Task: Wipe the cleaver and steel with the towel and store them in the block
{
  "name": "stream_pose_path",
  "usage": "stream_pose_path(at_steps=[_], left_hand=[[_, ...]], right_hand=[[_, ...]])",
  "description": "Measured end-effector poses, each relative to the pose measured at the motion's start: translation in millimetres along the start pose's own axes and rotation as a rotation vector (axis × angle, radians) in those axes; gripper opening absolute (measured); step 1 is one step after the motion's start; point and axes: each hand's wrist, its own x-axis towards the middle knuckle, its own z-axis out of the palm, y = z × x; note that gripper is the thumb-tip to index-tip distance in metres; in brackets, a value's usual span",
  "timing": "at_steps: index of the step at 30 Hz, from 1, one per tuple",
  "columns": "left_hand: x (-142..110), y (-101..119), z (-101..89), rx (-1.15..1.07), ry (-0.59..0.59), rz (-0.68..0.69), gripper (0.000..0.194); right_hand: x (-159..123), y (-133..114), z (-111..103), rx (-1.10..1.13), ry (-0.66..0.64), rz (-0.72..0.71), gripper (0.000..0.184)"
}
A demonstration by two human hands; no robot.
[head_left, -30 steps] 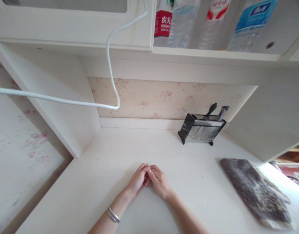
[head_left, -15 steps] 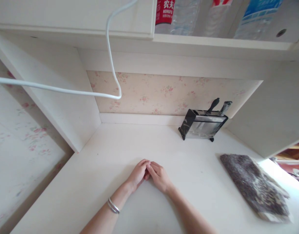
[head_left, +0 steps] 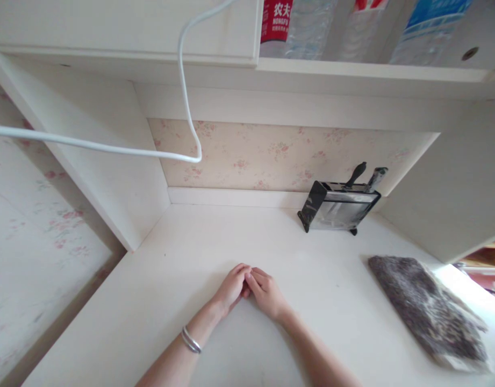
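My left hand (head_left: pixel 232 286) and my right hand (head_left: pixel 266 293) rest together on the white tabletop (head_left: pixel 215 236), their curled fingers meeting at the front. Both are closed, and no object shows in either. Some fingers are tucked under and hidden. Two silver bangles (head_left: pixel 191 340) circle my left wrist. Nearest on the right lies a folded grey-brown and cream cloth (head_left: pixel 427 309), apart from my right hand.
A black-framed knife block (head_left: pixel 339 207) with two handles sticking up stands at the back right. A white cable (head_left: pixel 122 150) hangs across the upper left. Plastic bottles (head_left: pixel 311 29) stand on the shelf above. Side panels (head_left: pixel 90 145) flank the tabletop.
My hands keep the same clasped pose. The whole view has shifted very slightly, so the scene sits a little further right; no object has moved.
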Motion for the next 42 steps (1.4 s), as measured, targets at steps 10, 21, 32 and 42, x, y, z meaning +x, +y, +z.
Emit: stream_pose_path(at_steps=[10, 21, 32, 42], left_hand=[[-2.9, 3.5, 1.8, 0.010, 0.009, -0.005, 0.024], [0.8, -0.9, -1.7, 0.022, 0.014, 0.003, 0.022], [1.7, -3.1, -2.2, 0.031, 0.001, 0.020, 0.024], [2.0, -2.9, -3.0, 0.030, -0.001, 0.019, 0.023]], right_hand=[[-1.4, -0.5, -0.1, 0.002, 0.002, -0.002, 0.047], [-0.6, 2.3, 0.7, 0.001, 0.004, -0.003, 0.048], [-1.7, -0.6, -0.8, -0.011, -0.007, 0.009, 0.049], [-1.0, -1.8, -1.5, -0.022, -0.001, -0.002, 0.051]])
